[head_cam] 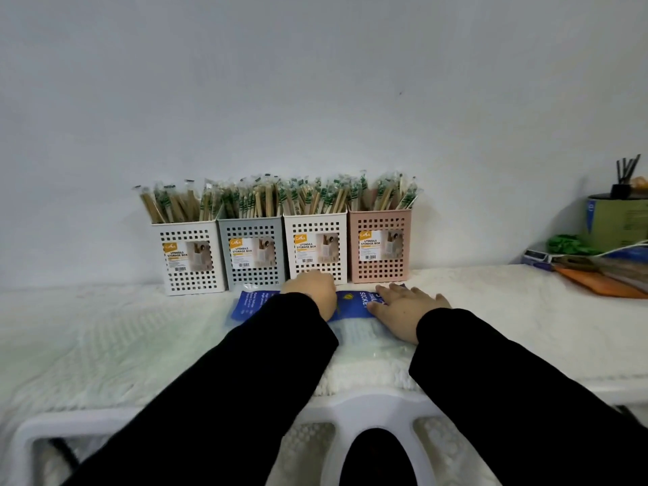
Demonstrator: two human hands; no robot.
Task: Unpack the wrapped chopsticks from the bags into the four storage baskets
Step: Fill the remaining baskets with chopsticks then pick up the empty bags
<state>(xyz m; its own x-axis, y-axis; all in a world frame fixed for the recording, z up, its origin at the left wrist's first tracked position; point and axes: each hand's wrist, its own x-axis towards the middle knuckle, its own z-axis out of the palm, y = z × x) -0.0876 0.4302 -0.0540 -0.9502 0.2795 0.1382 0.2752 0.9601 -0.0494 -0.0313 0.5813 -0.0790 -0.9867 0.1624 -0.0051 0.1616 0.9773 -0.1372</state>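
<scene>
My left hand (312,292) curled on blue bag (350,302), grip on it unclear. My right hand (406,310) flat, fingers spread, pressing same bag onto white cloth (140,327). Wrapped chopsticks (277,199) upright in four baskets (315,247) (row against wall).

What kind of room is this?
Probably a room at home, not a shop: a fluffy white blanket covers the surface, four chopstick baskets stand against a plain wall, and household clutter sits nearby.
</scene>
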